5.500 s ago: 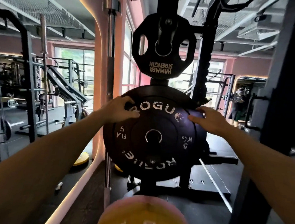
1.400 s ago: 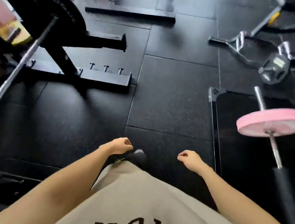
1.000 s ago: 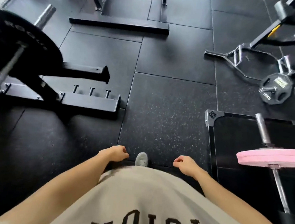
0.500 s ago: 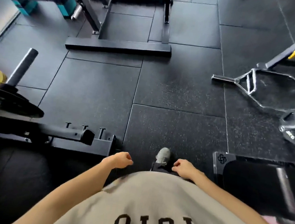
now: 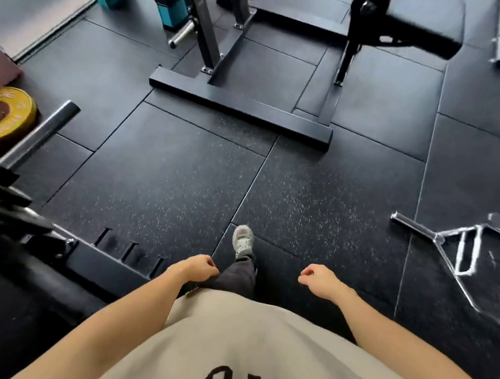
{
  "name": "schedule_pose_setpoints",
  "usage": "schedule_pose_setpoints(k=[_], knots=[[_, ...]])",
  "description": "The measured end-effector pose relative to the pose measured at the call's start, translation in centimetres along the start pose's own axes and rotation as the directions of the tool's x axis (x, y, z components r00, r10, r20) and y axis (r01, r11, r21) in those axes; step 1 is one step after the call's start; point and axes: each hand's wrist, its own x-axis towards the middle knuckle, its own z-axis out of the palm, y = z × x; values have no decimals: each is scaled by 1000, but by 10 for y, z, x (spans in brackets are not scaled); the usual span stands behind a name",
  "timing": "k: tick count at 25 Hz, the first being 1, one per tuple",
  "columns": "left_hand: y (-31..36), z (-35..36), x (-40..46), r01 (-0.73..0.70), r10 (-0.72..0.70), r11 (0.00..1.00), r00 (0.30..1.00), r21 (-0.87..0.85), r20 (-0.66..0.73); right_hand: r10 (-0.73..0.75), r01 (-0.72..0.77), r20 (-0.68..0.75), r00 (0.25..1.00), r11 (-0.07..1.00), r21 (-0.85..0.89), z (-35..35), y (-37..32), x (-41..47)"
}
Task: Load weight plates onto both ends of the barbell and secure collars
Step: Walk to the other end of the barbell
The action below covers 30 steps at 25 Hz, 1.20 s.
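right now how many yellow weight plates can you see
1. The yellow plate lies at the left edge, beside the steel bar sleeve. Others may be hidden outside the frame.

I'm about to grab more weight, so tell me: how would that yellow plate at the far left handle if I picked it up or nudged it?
The yellow plate looks thick and solid, so probably stiff and heavy for its size. It seems to stand tilted on edge and, being round, may roll or topple if nudged.

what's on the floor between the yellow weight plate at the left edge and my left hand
In the head view, the steel barbell sleeve slants beside the yellow weight plate; then bare speckled rubber floor and the black rack base's pegs before the left hand.
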Motion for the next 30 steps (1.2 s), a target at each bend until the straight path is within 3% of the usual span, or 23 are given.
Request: schedule_pose_setpoints(k=[5, 10, 17, 24, 30], knots=[[57, -146, 81, -13, 12, 1000, 999, -16, -31, 4, -2, 28, 1000, 998, -63, -104, -90, 94], [100, -294, 138, -32, 23, 996, 994, -86, -103, -70, 68, -47, 996, 996, -55, -215, -200, 176], [114, -429, 222, 123, -145, 964, 986, -237, -78, -161, 178, 83, 984, 939, -294, -327, -338, 319], [109, -531, 252, 250, -380, 758, 920, -602, -97, -292, 386, 253, 922, 729, -565, -421, -527, 419], [63, -580, 273, 311, -494, 555, 869, -771, -5, -337, 539, 421, 842, 514, -667, -409, -691, 477]])
